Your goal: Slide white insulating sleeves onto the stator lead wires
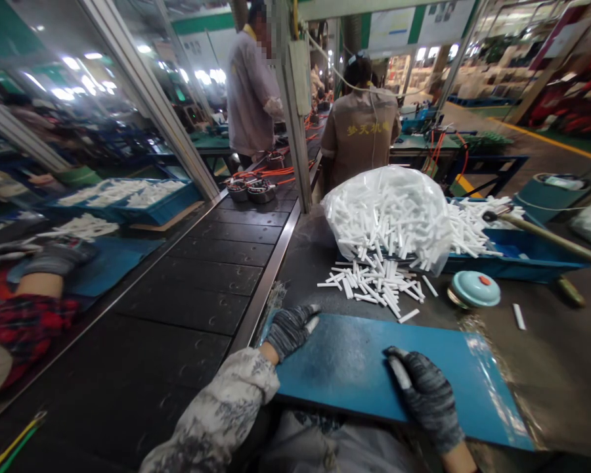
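Note:
My left hand (291, 331), in a grey-and-black striped knit glove, rests at the left end of a blue mat (345, 361). Its fingers stretch to the right with the thumb a little apart, and nothing shows in them. Over the right half of the mat lies my right hand (426, 397), gloved the same way, fingers extended forward and no object visible in it. Just beyond the mat, short white tubes (379, 286) are scattered on the dark bench. They spread out from a clear plastic bag (389, 210) filled with many more.
A light-blue round-lidded container (474, 289) stands right of the tubes, near a blue bin (517, 253) and a wooden handle (556, 240). On my left runs a dark slatted conveyor (192, 282) carrying round motor-like parts (261, 190). A co-worker's gloved hand (62, 256) is across it.

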`<move>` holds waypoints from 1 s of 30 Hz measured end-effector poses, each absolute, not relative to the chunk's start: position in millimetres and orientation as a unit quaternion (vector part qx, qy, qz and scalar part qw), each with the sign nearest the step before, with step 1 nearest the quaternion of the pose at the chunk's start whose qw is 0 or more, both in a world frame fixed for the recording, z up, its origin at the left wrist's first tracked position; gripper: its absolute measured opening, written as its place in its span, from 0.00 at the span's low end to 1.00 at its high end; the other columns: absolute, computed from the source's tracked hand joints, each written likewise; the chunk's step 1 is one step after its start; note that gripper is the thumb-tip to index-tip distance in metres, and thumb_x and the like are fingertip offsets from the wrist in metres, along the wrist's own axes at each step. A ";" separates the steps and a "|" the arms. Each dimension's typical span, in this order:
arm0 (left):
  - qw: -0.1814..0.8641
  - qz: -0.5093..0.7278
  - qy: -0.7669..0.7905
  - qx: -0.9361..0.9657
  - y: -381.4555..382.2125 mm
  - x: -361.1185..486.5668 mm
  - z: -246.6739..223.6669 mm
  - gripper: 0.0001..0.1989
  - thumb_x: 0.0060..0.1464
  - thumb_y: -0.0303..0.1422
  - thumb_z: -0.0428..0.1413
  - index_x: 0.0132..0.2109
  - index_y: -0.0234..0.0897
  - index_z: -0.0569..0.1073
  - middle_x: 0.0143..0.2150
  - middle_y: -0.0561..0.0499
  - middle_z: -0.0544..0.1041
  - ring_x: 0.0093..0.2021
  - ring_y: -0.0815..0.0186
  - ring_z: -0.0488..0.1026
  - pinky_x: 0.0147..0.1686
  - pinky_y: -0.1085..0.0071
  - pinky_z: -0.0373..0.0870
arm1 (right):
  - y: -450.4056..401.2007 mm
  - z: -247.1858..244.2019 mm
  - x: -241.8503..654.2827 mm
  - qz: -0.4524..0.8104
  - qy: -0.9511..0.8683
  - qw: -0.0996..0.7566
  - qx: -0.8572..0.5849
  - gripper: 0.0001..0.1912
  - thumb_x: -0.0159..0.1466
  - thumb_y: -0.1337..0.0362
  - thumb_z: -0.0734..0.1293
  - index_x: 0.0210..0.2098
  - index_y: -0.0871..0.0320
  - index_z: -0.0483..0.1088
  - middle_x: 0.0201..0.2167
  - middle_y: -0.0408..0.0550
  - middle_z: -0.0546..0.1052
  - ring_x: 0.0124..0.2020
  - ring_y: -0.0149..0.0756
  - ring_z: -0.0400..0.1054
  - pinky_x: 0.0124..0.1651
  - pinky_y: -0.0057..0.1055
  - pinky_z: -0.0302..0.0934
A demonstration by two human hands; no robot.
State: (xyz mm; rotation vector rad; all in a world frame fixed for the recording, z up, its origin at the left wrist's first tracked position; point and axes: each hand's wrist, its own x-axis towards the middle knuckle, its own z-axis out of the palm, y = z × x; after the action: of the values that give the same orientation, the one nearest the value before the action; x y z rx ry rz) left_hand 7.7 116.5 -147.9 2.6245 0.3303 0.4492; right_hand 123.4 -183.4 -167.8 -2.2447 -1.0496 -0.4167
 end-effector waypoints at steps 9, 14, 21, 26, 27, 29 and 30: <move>0.226 0.166 0.116 0.953 116.4 7.1 -147.5 0.15 0.62 0.37 0.52 0.51 0.40 0.77 0.48 0.48 0.81 0.46 0.63 0.79 0.51 0.66 0.76 | -184.3 -167.9 123.1 -0.160 -0.400 0.304 -0.850 0.22 0.71 0.50 0.58 0.44 0.56 0.78 0.36 0.49 0.81 0.36 0.37 0.76 0.44 0.33 0.67; 0.219 0.166 0.116 0.954 116.8 7.3 -148.4 0.15 0.62 0.36 0.52 0.52 0.39 0.77 0.48 0.48 0.81 0.46 0.62 0.80 0.50 0.66 0.76 | -184.2 -167.5 122.8 -0.157 -0.397 0.305 -0.851 0.22 0.71 0.50 0.58 0.43 0.56 0.78 0.37 0.49 0.81 0.36 0.38 0.76 0.44 0.33 0.67; 0.232 0.174 0.116 0.950 116.6 8.1 -149.2 0.14 0.61 0.35 0.53 0.51 0.41 0.77 0.48 0.50 0.81 0.46 0.64 0.79 0.52 0.66 0.76 | -183.5 -167.1 123.2 -0.148 -0.397 0.317 -0.849 0.21 0.70 0.50 0.58 0.44 0.55 0.78 0.36 0.48 0.81 0.36 0.37 0.76 0.44 0.32 0.67; 0.220 0.168 0.116 0.954 116.6 8.0 -148.2 0.15 0.61 0.36 0.52 0.51 0.40 0.77 0.48 0.48 0.81 0.46 0.63 0.79 0.51 0.66 0.76 | -182.8 -166.1 123.0 -0.155 -0.398 0.318 -0.847 0.21 0.71 0.50 0.58 0.43 0.55 0.78 0.36 0.48 0.81 0.36 0.36 0.76 0.43 0.32 0.66; 0.221 0.170 0.114 0.954 116.6 7.9 -147.9 0.15 0.61 0.36 0.53 0.51 0.40 0.77 0.48 0.48 0.81 0.46 0.63 0.79 0.51 0.66 0.76 | -182.6 -165.7 122.8 -0.155 -0.397 0.317 -0.848 0.21 0.71 0.50 0.58 0.43 0.55 0.78 0.35 0.48 0.81 0.36 0.37 0.76 0.43 0.32 0.66; 0.224 0.174 0.110 0.953 116.7 7.7 -147.5 0.14 0.61 0.35 0.53 0.51 0.39 0.77 0.48 0.48 0.81 0.46 0.63 0.80 0.51 0.67 0.76 | -182.4 -165.0 122.5 -0.154 -0.396 0.315 -0.848 0.22 0.71 0.50 0.58 0.43 0.56 0.78 0.36 0.48 0.81 0.35 0.37 0.76 0.43 0.32 0.66; 0.225 0.176 0.110 0.952 116.7 7.6 -147.5 0.14 0.61 0.35 0.53 0.51 0.39 0.77 0.48 0.48 0.81 0.46 0.63 0.80 0.51 0.67 0.76 | -182.4 -164.7 122.4 -0.155 -0.397 0.314 -0.848 0.22 0.71 0.50 0.58 0.43 0.56 0.78 0.36 0.48 0.81 0.35 0.37 0.76 0.43 0.32 0.66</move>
State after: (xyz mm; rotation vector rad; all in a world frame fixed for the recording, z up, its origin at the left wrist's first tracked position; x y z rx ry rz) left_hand 7.6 116.7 -147.5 2.6263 0.3021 0.4841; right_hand 122.4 -182.4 -164.7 -2.2359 -1.0463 -0.4080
